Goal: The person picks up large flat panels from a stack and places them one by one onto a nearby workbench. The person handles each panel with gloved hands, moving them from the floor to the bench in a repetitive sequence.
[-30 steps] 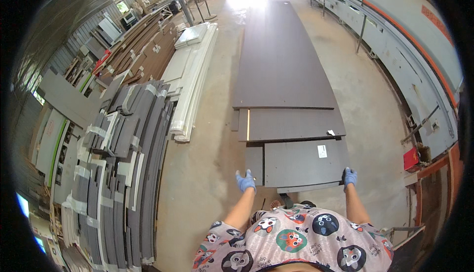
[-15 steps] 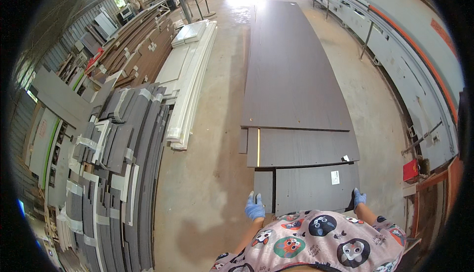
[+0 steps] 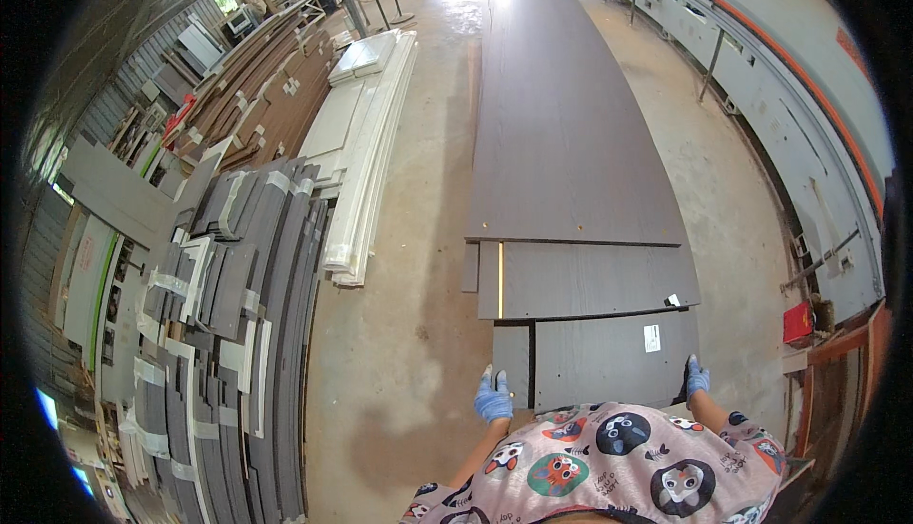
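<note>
At the lower centre of the frame, a flat dark-grey board with a white label [image 3: 590, 362] lies between the hands, roughly equally near both. The left hand in a blue glove [image 3: 493, 397] is at the near-left corner, fingers extended; the right hand in a blue glove [image 3: 698, 376] is at the right edge. Whether either grips, I cannot tell. Beyond, a long dark-grey panel [image 3: 571, 125] runs lengthwise toward the top centre.
</note>
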`<state>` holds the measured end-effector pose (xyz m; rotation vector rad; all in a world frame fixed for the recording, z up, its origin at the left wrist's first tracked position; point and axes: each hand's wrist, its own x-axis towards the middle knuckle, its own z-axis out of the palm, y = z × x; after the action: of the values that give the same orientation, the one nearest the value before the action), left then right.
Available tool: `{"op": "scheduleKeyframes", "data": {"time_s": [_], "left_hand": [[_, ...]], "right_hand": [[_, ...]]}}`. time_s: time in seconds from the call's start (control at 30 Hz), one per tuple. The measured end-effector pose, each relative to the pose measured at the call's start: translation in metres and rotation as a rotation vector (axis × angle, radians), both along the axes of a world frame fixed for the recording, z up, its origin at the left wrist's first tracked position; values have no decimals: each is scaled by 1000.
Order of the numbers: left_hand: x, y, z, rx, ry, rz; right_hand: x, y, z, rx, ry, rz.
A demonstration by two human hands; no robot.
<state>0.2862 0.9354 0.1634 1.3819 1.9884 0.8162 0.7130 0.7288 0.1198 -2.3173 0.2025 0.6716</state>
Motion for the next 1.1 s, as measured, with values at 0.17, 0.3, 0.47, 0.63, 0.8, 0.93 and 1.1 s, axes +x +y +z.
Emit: {"op": "scheduleKeyframes", "data": {"time_s": [0.17,0.3,0.47,0.63,0.8,0.93,1.1], "left_hand": [[5,11,4,43,44,-14],[4,24,1,57,66,-26],[8,52,-2,48,-4,-29],[11,92,-14,40,5,-19],[15,150,-34,-13,-99,17],[22,206,-35,38,-25,-3],[27,288,-34,69,-89,6]], "right_hand": [[6,8,-9,6,-26,0],[-2,30,11,-4,-1,7],[-7,57,28,-3,-9,26],[0,94,27,28,45,33],[7,142,17,41,21,31],[14,194,22,-40,-18,97],[17,275,34,-99,-34,186]]}}
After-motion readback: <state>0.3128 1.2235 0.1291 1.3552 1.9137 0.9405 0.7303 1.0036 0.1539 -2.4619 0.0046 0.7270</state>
